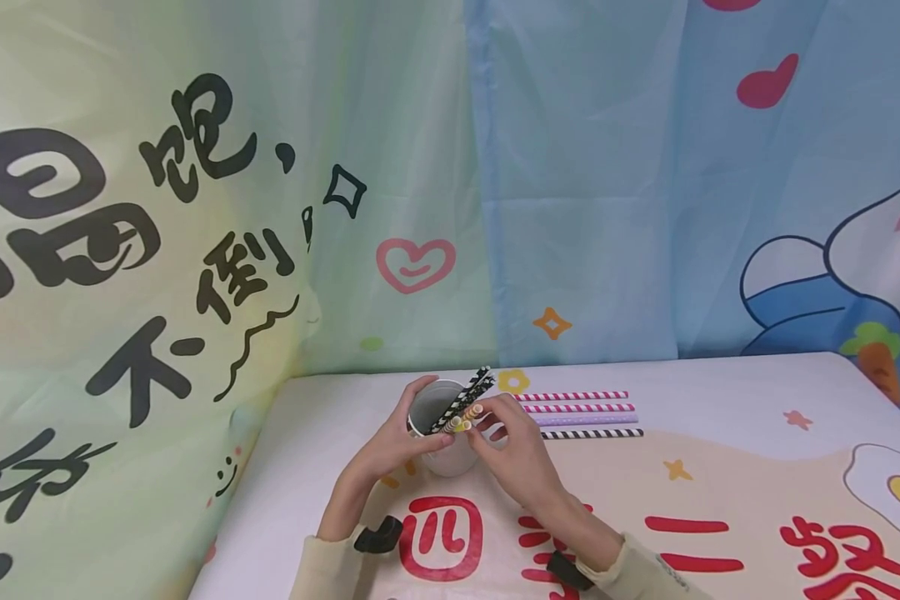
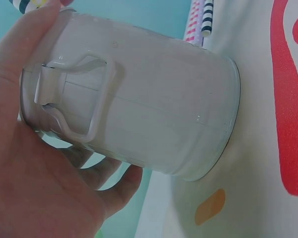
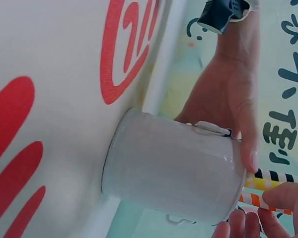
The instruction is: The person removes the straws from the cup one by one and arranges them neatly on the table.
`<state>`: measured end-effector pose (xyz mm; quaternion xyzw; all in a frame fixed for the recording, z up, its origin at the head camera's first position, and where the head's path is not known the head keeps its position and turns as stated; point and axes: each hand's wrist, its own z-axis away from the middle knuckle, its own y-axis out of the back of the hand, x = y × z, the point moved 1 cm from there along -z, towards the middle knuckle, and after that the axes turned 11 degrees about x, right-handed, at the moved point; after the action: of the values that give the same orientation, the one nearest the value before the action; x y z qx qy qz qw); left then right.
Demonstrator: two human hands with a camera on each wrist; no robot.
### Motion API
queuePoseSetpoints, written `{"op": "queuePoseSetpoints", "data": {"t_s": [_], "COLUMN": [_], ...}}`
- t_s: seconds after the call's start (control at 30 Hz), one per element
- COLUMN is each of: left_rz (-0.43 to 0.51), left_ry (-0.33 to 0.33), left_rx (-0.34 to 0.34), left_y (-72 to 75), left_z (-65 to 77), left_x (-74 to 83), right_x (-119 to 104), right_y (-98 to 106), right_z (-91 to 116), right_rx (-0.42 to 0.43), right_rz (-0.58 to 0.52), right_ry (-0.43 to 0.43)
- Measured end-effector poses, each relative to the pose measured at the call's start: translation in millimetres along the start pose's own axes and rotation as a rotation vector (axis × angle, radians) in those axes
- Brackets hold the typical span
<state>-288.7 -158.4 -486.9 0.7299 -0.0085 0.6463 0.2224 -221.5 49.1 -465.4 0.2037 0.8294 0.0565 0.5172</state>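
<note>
A white bucket (image 1: 453, 465) with small wire side handles stands tilted near the table's far left. My left hand (image 1: 397, 442) grips it near the rim, thumb on the near side and fingers round the far side. Several paper straws lean out of its mouth, including black-and-white patterned ones (image 1: 474, 390) and a yellow one (image 3: 258, 183). From the right, my right hand (image 1: 521, 454) is at the rim, pinching an orange-and-white striped straw (image 3: 253, 199) between thumb and fingers. The straws' lower ends are hidden inside the bucket.
Right of the bucket lie paper straws in a row: two red-and-white striped (image 1: 585, 408), a purple one (image 1: 592, 421) and a black-and-white one (image 1: 600, 433). A printed cloth covers the table (image 1: 720, 483); a printed curtain (image 1: 585, 183) hangs behind it.
</note>
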Motion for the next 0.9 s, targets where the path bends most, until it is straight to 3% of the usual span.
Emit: {"op": "queuePoseSetpoints", "data": {"t_s": [0.9], "left_rz": [-0.011], "left_ry": [0.01], "left_rx": [-0.009], "left_y": [0.4], "left_z": [-0.4], "left_x": [0.7], "right_x": [-17.1], "right_y": [26.3], "right_z": [-6.8], "right_rx": [0.031], "right_rz": [-0.069], "right_ry": [-0.011]}}
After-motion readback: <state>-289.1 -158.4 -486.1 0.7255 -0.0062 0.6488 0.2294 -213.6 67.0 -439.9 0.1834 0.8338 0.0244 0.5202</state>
